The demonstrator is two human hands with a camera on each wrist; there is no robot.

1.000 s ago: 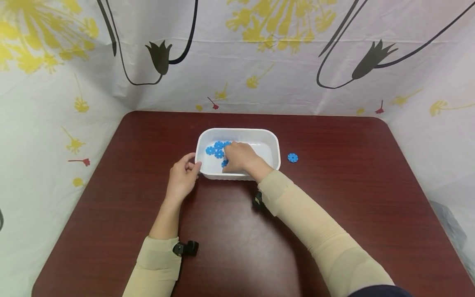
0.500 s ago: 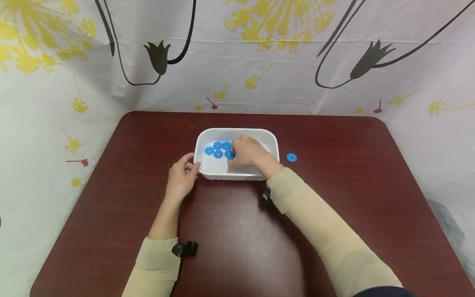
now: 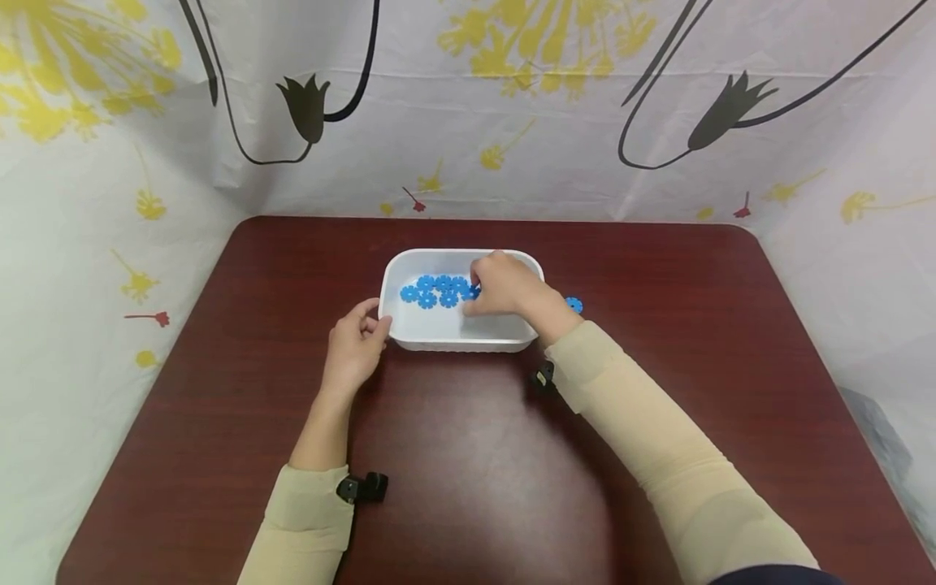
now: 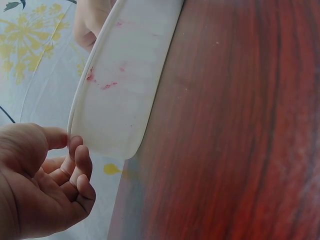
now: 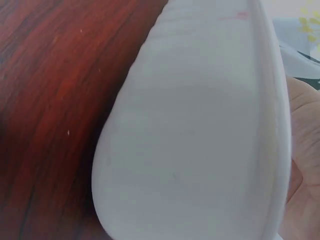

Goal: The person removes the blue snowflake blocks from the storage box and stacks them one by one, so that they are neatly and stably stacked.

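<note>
In the head view, a white plastic tray (image 3: pixel 461 335) sits on the table with several blue flower-shaped discs (image 3: pixel 427 300) lying flat in its left and middle part. My left hand (image 3: pixel 354 349) holds the tray's left end; in the left wrist view its thumb and fingertips (image 4: pixel 76 142) pinch the rim. Reaching in over the right side, my right hand (image 3: pixel 508 286) has thumb and fingers curled down at a blue disc (image 3: pixel 474 292) at the right end of the group. That disc is partly covered by the fingers. In the right wrist view, the tray wall (image 5: pixel 195 130) hides most of this hand.
Another blue disc (image 3: pixel 574 305) lies on the dark red-brown table (image 3: pixel 695 325) just right of the tray, partly hidden behind my right wrist. A white cloth (image 3: pixel 439 106) with yellow flower prints hangs behind the table and along both sides.
My right hand has moved rightward inside the tray, and more blue discs show in the group to its left. The left hand keeps its place on the rim.
</note>
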